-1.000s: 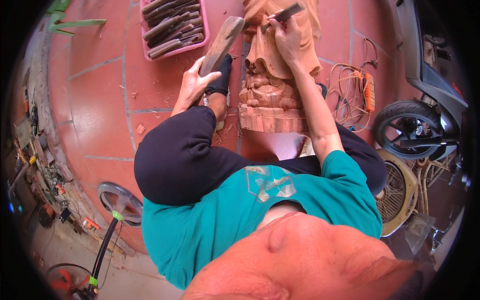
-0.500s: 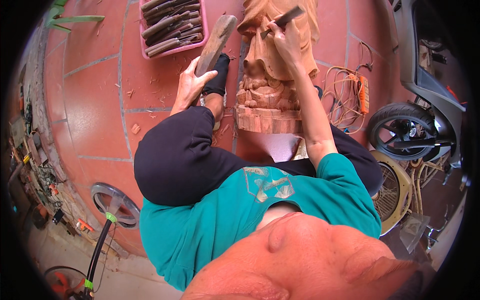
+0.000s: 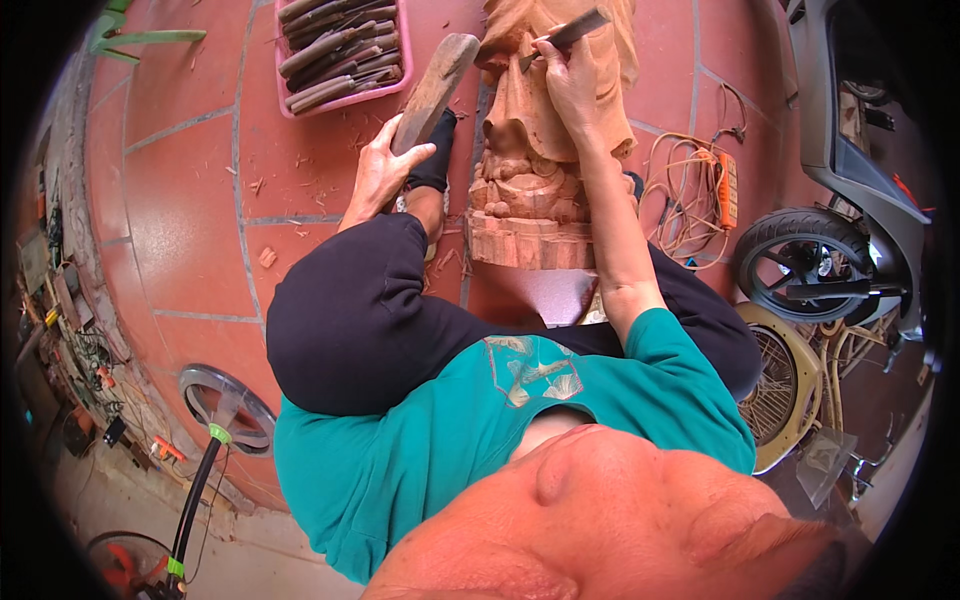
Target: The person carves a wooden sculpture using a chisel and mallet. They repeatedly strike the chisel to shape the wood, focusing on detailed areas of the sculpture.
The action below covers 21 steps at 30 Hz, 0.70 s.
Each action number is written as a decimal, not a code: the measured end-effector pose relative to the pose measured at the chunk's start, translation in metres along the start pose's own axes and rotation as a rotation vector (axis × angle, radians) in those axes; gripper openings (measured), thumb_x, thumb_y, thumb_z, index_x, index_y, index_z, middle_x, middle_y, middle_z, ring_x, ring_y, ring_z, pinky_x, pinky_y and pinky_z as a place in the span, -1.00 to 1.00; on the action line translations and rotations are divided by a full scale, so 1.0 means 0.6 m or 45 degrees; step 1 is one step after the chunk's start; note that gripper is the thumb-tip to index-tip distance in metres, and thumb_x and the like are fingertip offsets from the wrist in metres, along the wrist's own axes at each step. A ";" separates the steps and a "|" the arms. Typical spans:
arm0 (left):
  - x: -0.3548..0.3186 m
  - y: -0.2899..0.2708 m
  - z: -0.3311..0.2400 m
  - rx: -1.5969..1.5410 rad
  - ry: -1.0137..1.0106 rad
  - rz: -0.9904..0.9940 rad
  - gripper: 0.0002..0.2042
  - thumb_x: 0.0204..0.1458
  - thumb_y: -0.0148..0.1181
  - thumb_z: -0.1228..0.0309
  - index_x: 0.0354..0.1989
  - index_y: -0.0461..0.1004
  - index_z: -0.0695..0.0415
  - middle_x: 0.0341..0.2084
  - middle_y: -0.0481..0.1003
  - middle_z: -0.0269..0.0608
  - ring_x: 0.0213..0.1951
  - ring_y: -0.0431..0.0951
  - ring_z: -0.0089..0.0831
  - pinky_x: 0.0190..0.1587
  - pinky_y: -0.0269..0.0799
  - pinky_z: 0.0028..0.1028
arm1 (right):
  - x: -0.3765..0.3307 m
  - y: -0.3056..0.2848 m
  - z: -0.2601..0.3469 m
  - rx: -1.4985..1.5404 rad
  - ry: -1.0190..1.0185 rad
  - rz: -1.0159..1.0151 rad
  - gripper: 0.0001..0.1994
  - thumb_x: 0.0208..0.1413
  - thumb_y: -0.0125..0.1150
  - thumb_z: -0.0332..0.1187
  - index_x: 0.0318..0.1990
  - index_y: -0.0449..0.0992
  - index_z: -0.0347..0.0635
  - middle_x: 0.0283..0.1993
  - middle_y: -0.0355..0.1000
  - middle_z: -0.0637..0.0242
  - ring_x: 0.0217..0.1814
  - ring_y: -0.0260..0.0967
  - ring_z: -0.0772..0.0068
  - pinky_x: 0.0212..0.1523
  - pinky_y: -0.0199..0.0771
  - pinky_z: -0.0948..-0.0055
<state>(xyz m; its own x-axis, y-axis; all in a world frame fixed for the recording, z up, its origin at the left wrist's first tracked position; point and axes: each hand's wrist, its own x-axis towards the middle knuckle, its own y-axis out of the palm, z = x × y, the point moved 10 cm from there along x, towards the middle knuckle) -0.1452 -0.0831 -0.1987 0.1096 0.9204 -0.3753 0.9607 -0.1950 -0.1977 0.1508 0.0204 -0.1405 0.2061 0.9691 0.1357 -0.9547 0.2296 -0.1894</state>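
Note:
My left hand (image 3: 381,166) is closed round the lower end of a flat, worn wooden club (image 3: 438,88), raised to the left of the carving. Between the fingers of my right hand (image 3: 572,88) is a chisel (image 3: 580,25), its dark handle slanting up to the right. The blade end points down and left at the surface of a large brown wood carving (image 3: 530,190); whether the edge touches is too small to tell. Draped folds show at the carving's far part, rounded shapes and a rough base at its near end, between my legs.
A pink basket (image 3: 345,103) full of dark-handled tools stands at the far left. Wood chips (image 3: 268,257) lie scattered on red tiles. To the right are an orange power strip (image 3: 728,190) with tangled cable, a motorbike wheel (image 3: 810,262) and a round fan (image 3: 775,385).
The chisel's blade end has shifted slightly farther away along the carving. The club has moved a little to the right. Both hands keep their holds.

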 end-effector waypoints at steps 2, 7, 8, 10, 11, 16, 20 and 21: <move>0.000 -0.002 0.001 0.009 0.008 -0.015 -0.38 0.03 0.45 0.37 0.28 0.41 0.29 0.04 0.59 -0.08 0.06 0.57 -0.38 0.17 0.43 -0.41 | 0.005 0.006 0.002 -0.091 -0.013 0.028 -0.83 0.31 0.24 -0.47 -0.02 0.42 -0.26 -0.23 0.61 0.28 -0.31 0.58 0.52 -0.20 0.60 0.52; -0.003 -0.005 -0.008 0.049 0.000 -0.019 -0.37 0.03 0.45 0.32 0.28 0.41 0.29 0.03 0.60 -0.05 0.06 0.57 -0.37 0.17 0.43 -0.40 | -0.006 -0.012 -0.014 -0.020 0.111 0.055 -0.83 0.30 0.25 -0.49 -0.03 0.44 -0.27 -0.21 0.61 0.25 -0.20 0.58 0.51 -0.14 0.58 0.50; -0.004 -0.003 -0.008 0.028 -0.004 -0.011 -0.37 0.03 0.45 0.31 0.28 0.41 0.29 0.03 0.60 -0.05 0.06 0.57 -0.37 0.17 0.43 -0.40 | -0.009 -0.017 -0.011 0.062 0.091 0.022 -0.84 0.30 0.25 -0.50 -0.03 0.44 -0.26 -0.19 0.61 0.26 -0.17 0.57 0.51 -0.12 0.57 0.50; -0.001 -0.004 -0.003 0.064 0.013 -0.016 -0.37 0.03 0.45 0.31 0.28 0.41 0.29 0.03 0.60 -0.05 0.06 0.57 -0.37 0.17 0.43 -0.40 | -0.013 -0.025 -0.007 0.227 0.050 -0.042 -0.84 0.30 0.24 -0.53 -0.03 0.44 -0.25 -0.16 0.60 0.27 -0.11 0.56 0.52 -0.09 0.56 0.52; 0.000 -0.005 -0.002 0.086 0.020 -0.019 -0.37 0.03 0.45 0.32 0.28 0.41 0.29 0.03 0.60 -0.06 0.07 0.57 -0.37 0.18 0.43 -0.40 | -0.009 -0.028 0.016 0.191 -0.080 -0.067 -0.84 0.29 0.24 -0.56 -0.03 0.45 -0.22 -0.12 0.60 0.30 -0.07 0.54 0.54 -0.04 0.56 0.55; -0.001 -0.003 0.002 0.045 0.027 -0.027 -0.35 0.01 0.47 0.29 0.29 0.41 0.25 0.01 0.61 0.02 0.05 0.60 -0.31 0.15 0.45 -0.36 | 0.021 -0.021 0.033 0.343 -0.189 -0.150 -0.80 0.24 0.32 -0.56 -0.04 0.46 -0.22 -0.10 0.59 0.29 -0.08 0.55 0.55 0.02 0.57 0.54; -0.003 0.000 -0.003 0.026 0.036 -0.029 -0.34 0.00 0.48 0.27 0.29 0.42 0.22 0.00 0.63 0.05 0.04 0.62 -0.28 0.14 0.46 -0.35 | 0.025 -0.010 0.027 0.240 -0.232 -0.126 -0.84 0.16 0.41 -0.53 -0.17 0.53 -0.26 -0.11 0.58 0.30 -0.15 0.55 0.59 -0.08 0.58 0.57; -0.004 -0.002 -0.004 0.046 0.038 -0.032 -0.35 0.00 0.48 0.27 0.29 0.42 0.22 0.00 0.63 0.04 0.04 0.62 -0.28 0.14 0.46 -0.35 | 0.018 -0.006 0.032 0.213 -0.230 -0.098 -0.87 0.16 0.40 -0.54 -0.20 0.55 -0.27 -0.15 0.58 0.30 -0.17 0.55 0.60 -0.10 0.58 0.58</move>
<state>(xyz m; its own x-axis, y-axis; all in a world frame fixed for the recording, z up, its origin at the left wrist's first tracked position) -0.1463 -0.0843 -0.1957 0.0934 0.9347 -0.3429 0.9534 -0.1832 -0.2398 0.1523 0.0283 -0.1194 0.2525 0.9140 0.3176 -0.9629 0.2696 -0.0104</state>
